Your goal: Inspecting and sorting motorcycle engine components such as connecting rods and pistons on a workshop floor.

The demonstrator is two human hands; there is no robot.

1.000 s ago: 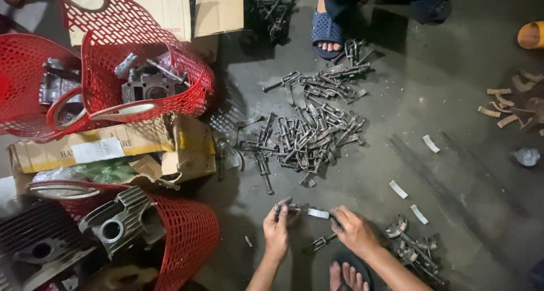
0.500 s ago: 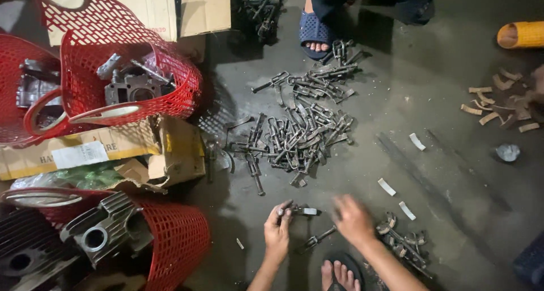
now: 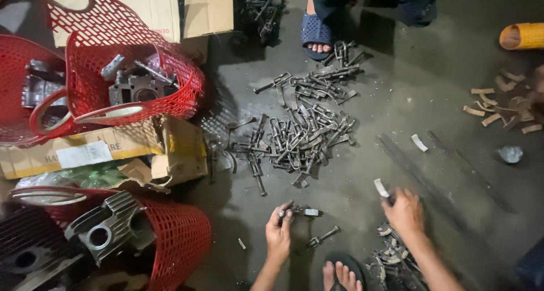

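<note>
My left hand (image 3: 279, 234) holds a small dark metal lever part (image 3: 296, 210) with a pale end just above the concrete floor. My right hand (image 3: 403, 212) hovers to the right of it, blurred, fingers apart, with its fingertips next to a pale strip (image 3: 381, 187) lying on the floor. Nothing shows in that hand. A loose bolt (image 3: 324, 235) lies between my hands, near my sandalled foot (image 3: 340, 274). A small heap of metal scraps (image 3: 391, 260) sits under my right forearm.
A big pile of dark metal levers (image 3: 306, 132) spreads ahead. Another person's foot in a blue sandal (image 3: 315, 36) stands beyond it. Red mesh baskets (image 3: 130, 81) with engine parts, cardboard boxes (image 3: 170, 149) and a finned cylinder (image 3: 107, 229) crowd the left. Brown curved pieces (image 3: 498, 104) lie at right.
My right hand has left the part and swung right, over the pale strips on the floor. My left hand keeps the part in about the same place.
</note>
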